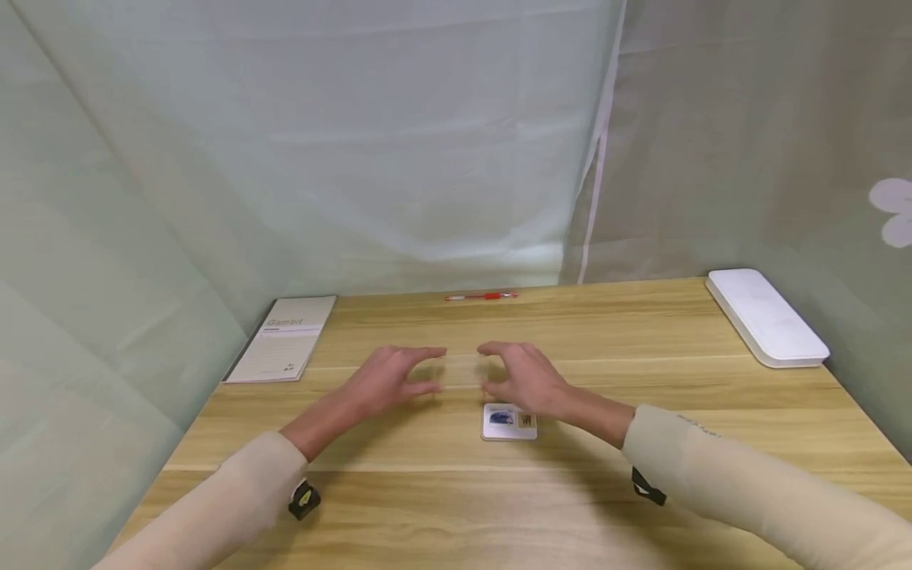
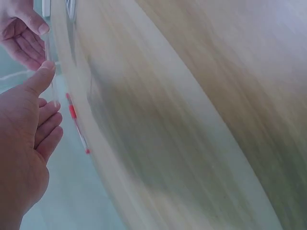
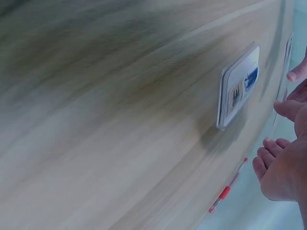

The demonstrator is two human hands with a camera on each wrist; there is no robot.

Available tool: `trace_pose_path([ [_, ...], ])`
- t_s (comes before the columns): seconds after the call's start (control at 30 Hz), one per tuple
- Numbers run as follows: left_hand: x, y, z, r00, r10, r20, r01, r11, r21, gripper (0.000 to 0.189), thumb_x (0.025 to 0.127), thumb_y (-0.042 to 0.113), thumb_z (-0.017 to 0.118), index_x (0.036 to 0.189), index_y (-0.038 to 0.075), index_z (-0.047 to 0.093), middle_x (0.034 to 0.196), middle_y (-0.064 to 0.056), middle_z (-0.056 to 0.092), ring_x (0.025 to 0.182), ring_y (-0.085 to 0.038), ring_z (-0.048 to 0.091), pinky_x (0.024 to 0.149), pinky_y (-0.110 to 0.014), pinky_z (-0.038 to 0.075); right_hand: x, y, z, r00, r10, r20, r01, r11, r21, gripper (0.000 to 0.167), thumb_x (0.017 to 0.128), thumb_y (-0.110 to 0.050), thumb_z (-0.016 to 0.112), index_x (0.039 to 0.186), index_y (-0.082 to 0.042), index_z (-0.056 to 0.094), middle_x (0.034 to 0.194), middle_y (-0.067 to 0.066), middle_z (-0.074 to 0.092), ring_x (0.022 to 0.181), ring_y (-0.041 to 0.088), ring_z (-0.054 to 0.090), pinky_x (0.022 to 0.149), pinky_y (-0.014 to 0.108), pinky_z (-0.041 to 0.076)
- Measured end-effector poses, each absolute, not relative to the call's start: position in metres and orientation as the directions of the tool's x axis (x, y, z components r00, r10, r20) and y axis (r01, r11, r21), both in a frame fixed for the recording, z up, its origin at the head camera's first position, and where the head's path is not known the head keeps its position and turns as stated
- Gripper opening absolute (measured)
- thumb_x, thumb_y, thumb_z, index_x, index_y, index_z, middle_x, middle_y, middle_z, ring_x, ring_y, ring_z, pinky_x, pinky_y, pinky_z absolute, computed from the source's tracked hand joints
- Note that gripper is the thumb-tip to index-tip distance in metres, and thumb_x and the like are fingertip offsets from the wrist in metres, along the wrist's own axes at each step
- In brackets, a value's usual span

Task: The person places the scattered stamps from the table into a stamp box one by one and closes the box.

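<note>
Near the middle of the head view, a clear, thin rectangular plastic piece [image 1: 462, 370] is held level above the table. My left hand [image 1: 388, 380] pinches its left side between thumb and fingers. My right hand [image 1: 529, 380] holds the opposite side the same way. Edge-on, the clear piece [image 2: 53, 86] shows only as a faint line in the left wrist view. Just below my right hand lies a small white flat case [image 1: 492, 431] bearing a blue picture and a tan one. The right wrist view shows this case [image 3: 238, 85] apart from the fingers.
A red and clear pen [image 1: 480, 296] lies along the back edge of the wooden table [image 1: 427, 507]. A notebook [image 1: 285, 348] is at the back left, and a white oblong box [image 1: 765, 317] at the right. Curtains [image 1: 427, 158] hang behind the table.
</note>
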State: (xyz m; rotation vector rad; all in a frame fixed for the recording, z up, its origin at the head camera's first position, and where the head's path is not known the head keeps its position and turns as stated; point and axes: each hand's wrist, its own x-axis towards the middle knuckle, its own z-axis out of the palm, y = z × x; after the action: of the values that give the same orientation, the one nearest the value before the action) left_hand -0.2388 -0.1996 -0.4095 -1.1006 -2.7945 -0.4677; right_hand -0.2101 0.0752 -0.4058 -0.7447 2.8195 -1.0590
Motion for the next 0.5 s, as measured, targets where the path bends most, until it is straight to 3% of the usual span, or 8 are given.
trace_pose_path([
  [0.07, -0.238, -0.194, -0.408, -0.722, 0.661, 0.205, 0.692, 0.68, 0.244, 0.059, 0.094, 0.034, 0.084, 0.142, 0.006, 0.067, 0.133, -0.013, 0.073, 0.083, -0.02, 0.07, 0.091, -0.044, 0.062, -0.208, 0.081, -0.405, -0.882, -0.451, 0.14, -0.432, 0.651, -0.624, 0.06, 0.09, -0.011, 0.085, 0.144, 0.0, 0.062, 0.139, 0.017, 0.068, 0.048, 0.008, 0.035, 0.076, 0.033, 0.056],
  [0.1, -0.237, -0.191, -0.408, -0.716, 0.667, 0.205, 0.698, 0.674, 0.243, 0.059, 0.094, 0.034, 0.084, 0.142, 0.006, 0.067, 0.133, -0.013, 0.073, 0.087, -0.02, 0.072, 0.092, -0.044, 0.062, -0.207, 0.084, -0.404, -0.88, -0.452, 0.148, -0.439, 0.653, -0.617, 0.059, 0.09, -0.011, 0.086, 0.143, 0.0, 0.063, 0.142, 0.016, 0.067, 0.053, 0.008, 0.046, 0.084, 0.037, 0.059],
  [0.2, -0.234, -0.183, -0.407, -0.698, 0.684, 0.213, 0.716, 0.659, 0.231, 0.059, 0.094, 0.036, 0.084, 0.141, 0.006, 0.068, 0.131, -0.01, 0.074, 0.103, -0.022, 0.076, 0.095, -0.044, 0.062, -0.204, 0.093, -0.405, -0.869, -0.459, 0.183, -0.471, 0.657, -0.588, 0.057, 0.089, -0.011, 0.086, 0.14, 0.002, 0.065, 0.141, 0.016, 0.068, 0.089, 0.021, 0.072, 0.103, 0.047, 0.057],
  [0.27, -0.231, -0.178, -0.406, -0.686, 0.693, 0.221, 0.727, 0.648, 0.227, 0.059, 0.093, 0.036, 0.084, 0.141, 0.006, 0.068, 0.13, -0.009, 0.075, 0.112, -0.024, 0.075, 0.096, -0.043, 0.061, -0.201, 0.099, -0.405, -0.862, -0.463, 0.208, -0.491, 0.66, -0.568, 0.055, 0.088, -0.011, 0.086, 0.137, 0.003, 0.066, 0.138, 0.016, 0.069, 0.11, 0.027, 0.071, 0.107, 0.051, 0.055],
  [0.43, -0.224, -0.166, -0.406, -0.672, 0.707, 0.22, 0.74, 0.63, 0.237, 0.058, 0.093, 0.034, 0.085, 0.141, 0.006, 0.068, 0.132, -0.008, 0.074, 0.116, -0.024, 0.073, 0.099, -0.042, 0.06, -0.193, 0.112, -0.408, -0.852, -0.471, 0.231, -0.512, 0.653, -0.558, 0.053, 0.087, -0.008, 0.086, 0.135, 0.005, 0.067, 0.135, 0.019, 0.071, 0.111, 0.031, 0.071, 0.107, 0.052, 0.054],
  [0.5, -0.222, -0.162, -0.407, -0.673, 0.708, 0.214, 0.738, 0.629, 0.243, 0.059, 0.093, 0.034, 0.084, 0.142, 0.005, 0.067, 0.133, -0.009, 0.073, 0.116, -0.024, 0.073, 0.1, -0.042, 0.06, -0.19, 0.116, -0.409, -0.849, -0.472, 0.236, -0.516, 0.65, -0.558, 0.053, 0.087, -0.008, 0.087, 0.134, 0.006, 0.068, 0.134, 0.019, 0.071, 0.12, 0.035, 0.069, 0.107, 0.053, 0.054],
])
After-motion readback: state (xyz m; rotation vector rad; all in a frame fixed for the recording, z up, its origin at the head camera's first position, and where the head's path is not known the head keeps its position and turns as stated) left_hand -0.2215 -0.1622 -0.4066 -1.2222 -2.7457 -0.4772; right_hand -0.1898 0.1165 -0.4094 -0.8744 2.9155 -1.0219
